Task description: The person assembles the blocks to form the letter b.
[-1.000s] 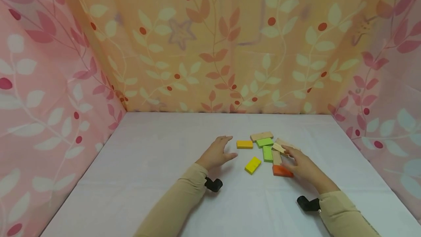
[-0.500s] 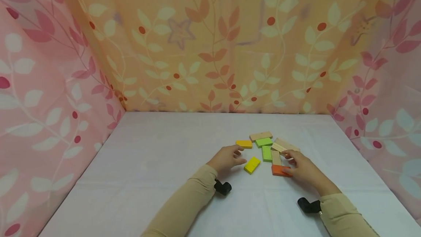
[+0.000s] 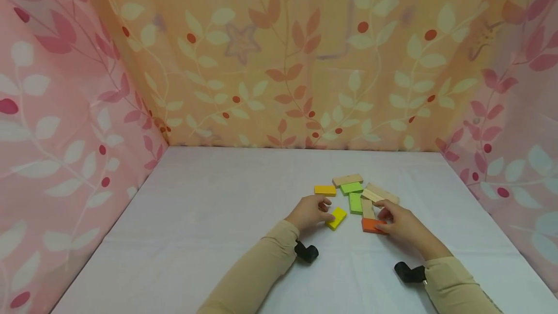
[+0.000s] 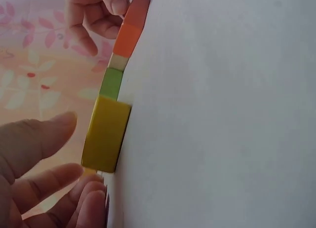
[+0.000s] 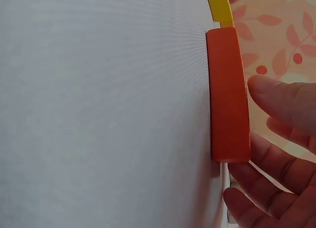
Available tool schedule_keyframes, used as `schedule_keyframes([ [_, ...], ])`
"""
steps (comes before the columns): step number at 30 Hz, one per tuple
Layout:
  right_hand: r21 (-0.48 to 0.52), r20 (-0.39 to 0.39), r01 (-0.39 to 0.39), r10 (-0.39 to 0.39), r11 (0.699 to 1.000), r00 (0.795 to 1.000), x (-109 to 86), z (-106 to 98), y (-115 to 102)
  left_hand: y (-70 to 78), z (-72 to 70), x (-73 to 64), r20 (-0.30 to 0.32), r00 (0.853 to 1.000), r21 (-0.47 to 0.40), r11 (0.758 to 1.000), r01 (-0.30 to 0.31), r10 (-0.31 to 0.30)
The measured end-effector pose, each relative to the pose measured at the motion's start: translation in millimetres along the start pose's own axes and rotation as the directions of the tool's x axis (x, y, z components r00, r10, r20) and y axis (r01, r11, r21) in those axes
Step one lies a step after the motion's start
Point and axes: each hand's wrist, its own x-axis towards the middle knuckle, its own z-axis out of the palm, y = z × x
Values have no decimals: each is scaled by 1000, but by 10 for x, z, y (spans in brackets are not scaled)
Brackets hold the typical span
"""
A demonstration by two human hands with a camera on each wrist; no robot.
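My left hand (image 3: 309, 211) hovers at the left side of a yellow wooden block (image 3: 339, 218), its thumb overlapping the block's edge. In the left wrist view the thumb stands apart from the yellow block (image 4: 106, 134) and the loosely bent fingers lie by its near end. My right hand (image 3: 401, 222) is over the right end of an orange block (image 3: 369, 226). The right wrist view has the thumb tip just above the orange block (image 5: 228, 95), with fingers spread at its far side and end. A plain wood block (image 3: 368, 208) lies behind the orange one.
Two green blocks (image 3: 355, 203) lie behind the yellow one, with an amber block (image 3: 324, 191) to their left. More plain wood blocks (image 3: 348, 180) lie at the back and right of the group. A white cloth (image 3: 196, 217) covers the table; patterned curtains (image 3: 283, 62) surround it.
My left hand has moved right and toward me, from left of the amber block to the yellow block. The right hand has lowered slightly toward the orange block. The blocks stay in place.
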Motion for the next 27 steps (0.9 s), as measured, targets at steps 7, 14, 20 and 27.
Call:
schedule_keyframes([
  [7, 5, 5, -29, 29, 1000, 1000, -17, 11, -7, 55, 94, 36, -42, 998, 23, 999, 47, -46],
  [14, 22, 14, -29, 29, 999, 999, -51, 7, -33, 114, 142, 21, -60, 995, 83, 993, 82, -77],
  [20, 17, 17, -21, 21, 1000, 1000, -61, -11, -43, 186, 150, -11, -36, 996, 137, 987, 89, -84],
  [27, 2, 24, -11, 11, 1000, 1000, -68, -39, -73, 235, 175, -37, -17, 997, 155, 985, 71, -69],
])
